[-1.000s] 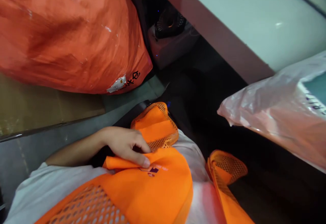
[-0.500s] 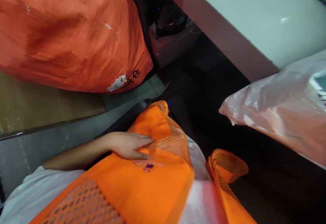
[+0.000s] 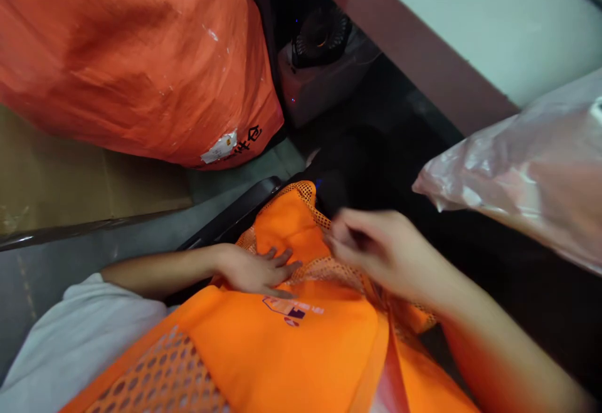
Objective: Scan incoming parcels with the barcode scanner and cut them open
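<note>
An orange mesh vest point(image 3: 301, 350) with a small printed logo covers my body and lap. My left hand point(image 3: 251, 269) lies on the vest with its fingers spread, just above the logo, holding nothing. To the right, my right hand point(image 3: 376, 247) is raised over the vest's mesh edge, blurred by motion. Its fingers are curled in; whether they grip the vest's edge or anything else is hidden. Beneath the right forearm, the vest's other front panel point(image 3: 418, 369) shows in part.
A big orange-red bag point(image 3: 155, 68) stands at upper left over a cardboard box point(image 3: 94, 181). A small dark fan point(image 3: 322, 37) sits on a pale box under the white table point(image 3: 461, 18). A clear plastic-wrapped bundle point(image 3: 522, 168) juts in from the right. A black armrest point(image 3: 235, 209) is beside me.
My right hand has come into view from the lower right, over the vest. The left hand's fingers have spread apart. The vest's two front panels now lie closer together.
</note>
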Demonstrator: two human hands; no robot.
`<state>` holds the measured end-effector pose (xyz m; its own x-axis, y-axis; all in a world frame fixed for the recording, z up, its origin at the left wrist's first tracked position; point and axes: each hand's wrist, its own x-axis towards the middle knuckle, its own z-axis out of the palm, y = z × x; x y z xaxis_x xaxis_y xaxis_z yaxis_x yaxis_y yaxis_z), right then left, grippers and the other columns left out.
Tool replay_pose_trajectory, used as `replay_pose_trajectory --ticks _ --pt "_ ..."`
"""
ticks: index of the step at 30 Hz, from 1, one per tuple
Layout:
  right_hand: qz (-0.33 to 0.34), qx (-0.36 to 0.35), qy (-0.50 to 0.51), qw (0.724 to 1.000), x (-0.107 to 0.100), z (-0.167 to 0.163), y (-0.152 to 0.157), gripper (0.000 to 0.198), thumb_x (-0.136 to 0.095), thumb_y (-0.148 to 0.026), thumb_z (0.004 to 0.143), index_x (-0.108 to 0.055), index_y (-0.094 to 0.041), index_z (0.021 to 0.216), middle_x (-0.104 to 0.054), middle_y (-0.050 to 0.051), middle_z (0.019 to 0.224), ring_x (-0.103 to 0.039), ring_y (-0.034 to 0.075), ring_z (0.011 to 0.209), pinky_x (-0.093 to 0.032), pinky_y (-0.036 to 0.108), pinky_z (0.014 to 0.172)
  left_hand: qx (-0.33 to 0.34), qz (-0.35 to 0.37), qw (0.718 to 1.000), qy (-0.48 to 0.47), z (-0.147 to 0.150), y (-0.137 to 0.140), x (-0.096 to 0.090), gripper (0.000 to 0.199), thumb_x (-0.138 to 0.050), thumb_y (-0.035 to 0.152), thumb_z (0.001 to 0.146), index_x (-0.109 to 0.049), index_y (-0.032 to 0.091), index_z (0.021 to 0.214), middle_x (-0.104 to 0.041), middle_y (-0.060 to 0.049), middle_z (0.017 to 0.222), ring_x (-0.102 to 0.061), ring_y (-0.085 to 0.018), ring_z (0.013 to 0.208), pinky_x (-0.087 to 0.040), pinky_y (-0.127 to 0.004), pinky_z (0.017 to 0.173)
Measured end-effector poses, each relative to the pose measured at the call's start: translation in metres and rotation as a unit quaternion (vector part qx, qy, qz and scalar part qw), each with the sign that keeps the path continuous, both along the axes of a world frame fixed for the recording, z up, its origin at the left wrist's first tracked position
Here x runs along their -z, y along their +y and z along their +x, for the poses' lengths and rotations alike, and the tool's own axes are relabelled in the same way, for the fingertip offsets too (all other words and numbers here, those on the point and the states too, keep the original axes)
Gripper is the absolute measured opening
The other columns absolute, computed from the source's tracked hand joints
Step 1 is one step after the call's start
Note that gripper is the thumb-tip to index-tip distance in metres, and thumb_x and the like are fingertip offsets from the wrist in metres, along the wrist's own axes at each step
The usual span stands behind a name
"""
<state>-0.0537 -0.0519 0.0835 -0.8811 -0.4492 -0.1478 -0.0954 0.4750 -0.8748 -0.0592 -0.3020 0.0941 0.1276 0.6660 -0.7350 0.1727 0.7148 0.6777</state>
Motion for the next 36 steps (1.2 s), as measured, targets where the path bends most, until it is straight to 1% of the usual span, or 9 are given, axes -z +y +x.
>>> replay_pose_trajectory --ticks 3,7,13,22,25,27,29,33,36 --pt "0.03 -0.068 -0.023 0.997 0.036 -0.038 -0.046 0.026 -0.067 -0.014 0.081 -0.049 -0.019 0.063 -0.05 -0.006 0.058 -0.043 0.008 0.055 -0.033 0.022 0.056 0.031 -0.01 0.999 0.003 0.007 0.003 -0.001 0.09 -0.043 0.061 0.101 -0.009 0.013 0.17 0.002 -0.022 0.173 -0.005 -0.043 0.159 -0.024 -0.063 0.126" --pt "0.123 -0.162 -0.033 0.978 0.083 -0.061 -0.103 0.01 -0.068 -0.014 0.077 -0.061 -0.019 0.071 -0.062 -0.002 0.069 -0.05 0.01 0.063 -0.032 0.023 0.061 0.024 -0.011 1.0 0.017 0.017 0.002 -0.001 0.092 -0.045 0.065 0.098 -0.016 0.013 0.169 -0.004 -0.022 0.173 -0.009 -0.043 0.159 -0.028 -0.062 0.125" --pt "0.178 -0.199 -0.028 0.963 0.117 -0.045 -0.121 0.005 -0.066 -0.016 0.08 -0.071 -0.018 0.081 -0.069 0.003 0.077 -0.054 0.013 0.067 -0.031 0.024 0.062 0.021 -0.027 0.999 0.006 0.021 -0.001 -0.003 0.096 -0.048 0.062 0.098 -0.004 0.014 0.169 0.005 -0.021 0.172 -0.003 -0.046 0.158 -0.021 -0.063 0.127" --pt "0.145 -0.256 -0.055 0.954 0.124 -0.04 -0.124 0.013 -0.067 -0.018 0.081 -0.077 -0.017 0.087 -0.074 0.002 0.082 -0.059 0.012 0.07 -0.037 0.023 0.064 -0.011 -0.012 1.0 0.01 0.02 -0.001 0.0 0.098 -0.061 0.059 0.094 -0.016 0.014 0.169 -0.003 -0.022 0.17 -0.007 -0.046 0.156 -0.025 -0.066 0.125" --pt "0.133 -0.282 -0.064 0.948 0.126 -0.042 -0.122 0.041 -0.07 -0.019 0.081 -0.076 -0.016 0.121 -0.076 0.004 0.088 -0.063 0.014 0.073 -0.041 0.022 0.067 -0.003 -0.008 1.0 0.01 0.019 -0.002 0.0 0.098 -0.059 0.06 0.095 -0.015 0.012 0.168 -0.002 -0.024 0.169 -0.007 -0.045 0.157 -0.025 -0.065 0.125" --pt "0.134 -0.291 -0.063 0.945 0.127 -0.042 -0.12 0.068 -0.073 -0.02 0.082 -0.06 -0.015 0.148 -0.077 0.005 0.092 -0.065 0.016 0.075 -0.043 0.023 0.069 -0.011 -0.002 1.0 0.012 0.019 -0.003 0.0 0.099 -0.06 0.061 0.093 -0.019 0.011 0.168 -0.005 -0.024 0.169 -0.01 -0.045 0.157 -0.026 -0.064 0.125" --pt "0.143 -0.286 -0.059 0.945 0.127 -0.042 -0.119 0.08 -0.073 -0.02 0.083 -0.048 -0.013 0.158 -0.078 0.007 0.094 -0.066 0.017 0.075 -0.043 0.023 0.069 -0.031 0.005 0.999 0.014 0.02 -0.003 0.001 0.098 -0.063 0.062 0.091 -0.026 0.012 0.167 -0.01 -0.024 0.17 -0.013 -0.045 0.157 -0.028 -0.064 0.124" --pt "0.144 -0.258 -0.06 0.954 0.119 -0.041 -0.12 0.071 -0.072 -0.017 0.083 -0.057 -0.013 0.152 -0.077 0.006 0.089 -0.065 0.016 0.075 -0.042 0.022 0.069 -0.051 -0.003 0.998 0.02 0.022 -0.004 0.005 0.097 -0.064 0.063 0.09 -0.031 0.013 0.166 -0.015 -0.024 0.169 -0.019 -0.047 0.156 -0.031 -0.065 0.122" --pt "0.105 -0.182 -0.055 0.976 0.093 -0.033 -0.109 0.058 -0.063 -0.011 0.087 -0.063 -0.009 0.145 -0.071 0.004 0.079 -0.061 0.014 0.07 -0.041 0.022 0.069 -0.05 0.002 0.998 0.046 0.019 -0.005 0.003 0.092 -0.064 0.06 0.091 -0.035 0.013 0.164 -0.023 -0.023 0.169 -0.027 -0.045 0.155 -0.034 -0.062 0.122"
